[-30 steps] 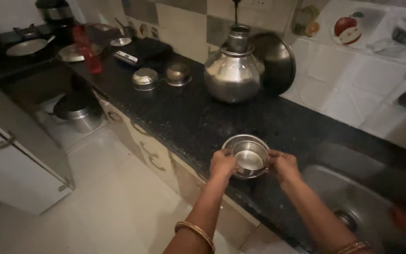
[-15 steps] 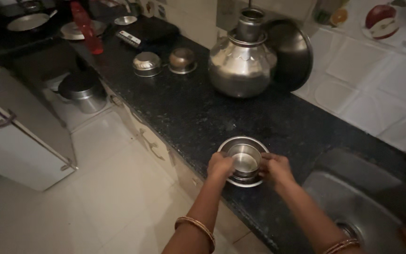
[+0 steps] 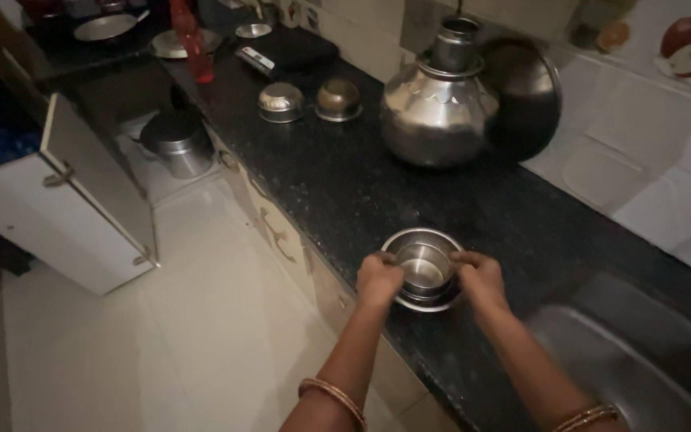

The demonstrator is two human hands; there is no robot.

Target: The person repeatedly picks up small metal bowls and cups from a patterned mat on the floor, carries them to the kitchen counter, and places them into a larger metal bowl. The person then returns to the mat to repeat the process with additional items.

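Gripping opposite sides of a small steel bowl (image 3: 424, 266), our left hand (image 3: 379, 282) and right hand (image 3: 481, 278) have their fingers curled and pinching its rim, just below the centre of the frame. We note this bowl sits nested inside a wider steel bowl (image 3: 409, 238) resting on the dark speckled table (image 3: 345, 188) near its front edge. Toward the upper middle stands a large steel water pot (image 3: 437, 120), with two small bowls (image 3: 280, 102) further left.

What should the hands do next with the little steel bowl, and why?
Probably lift it straight up: the left hand and right hand grip opposite rims of the small steel bowl, which sits nested inside a wider steel bowl on the black counter.
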